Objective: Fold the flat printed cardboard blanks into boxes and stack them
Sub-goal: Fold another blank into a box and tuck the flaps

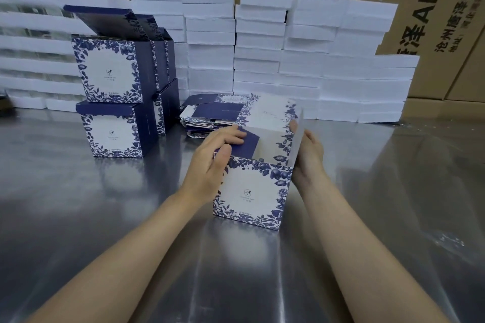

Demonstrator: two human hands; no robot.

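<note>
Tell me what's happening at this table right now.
A person is folding a printed box on the steel table. The left hand presses a navy flap inward while the right hand holds the upright side flap. Finished boxes stand stacked at left, with flat blanks piled beyond the box.

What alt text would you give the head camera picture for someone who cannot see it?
A person's left hand presses a navy flap into a half-folded floral box on a steel table, while the right hand holds its raised side flap. Finished boxes are stacked at left, flat blanks behind.
</note>
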